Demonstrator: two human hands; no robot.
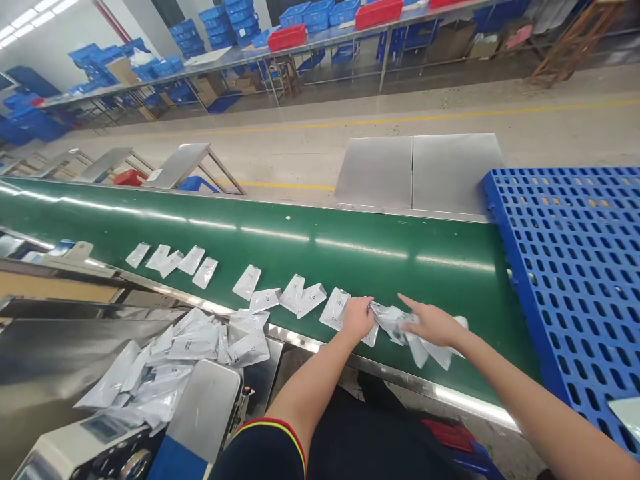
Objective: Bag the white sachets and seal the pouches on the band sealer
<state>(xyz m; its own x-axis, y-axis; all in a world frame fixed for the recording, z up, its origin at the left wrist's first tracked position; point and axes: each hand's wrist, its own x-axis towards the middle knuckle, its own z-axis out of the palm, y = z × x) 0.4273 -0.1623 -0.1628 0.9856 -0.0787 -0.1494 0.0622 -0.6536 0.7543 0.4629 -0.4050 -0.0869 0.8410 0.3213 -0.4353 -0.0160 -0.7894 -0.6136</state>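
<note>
White plastic packets lie in a ragged line along the green conveyor belt (350,247). My left hand (357,320) is closed at the near side of the belt, its fingertips on the edge of a crumpled packet (387,320). Directly left of it lies a flat packet (335,307) with a small dark print. My right hand (434,325) is over several overlapping packets (433,353), index finger stretched out and thumb apart from it. What lies under its palm is hidden.
A heap of white packets (195,343) rests at the lower left beside a machine (85,447). On the right, a blue slatted plastic pallet (575,233) borders the belt. Steel tables (375,170) stand beyond it. Blue crates (317,17) and red crates (287,38) are farther back.
</note>
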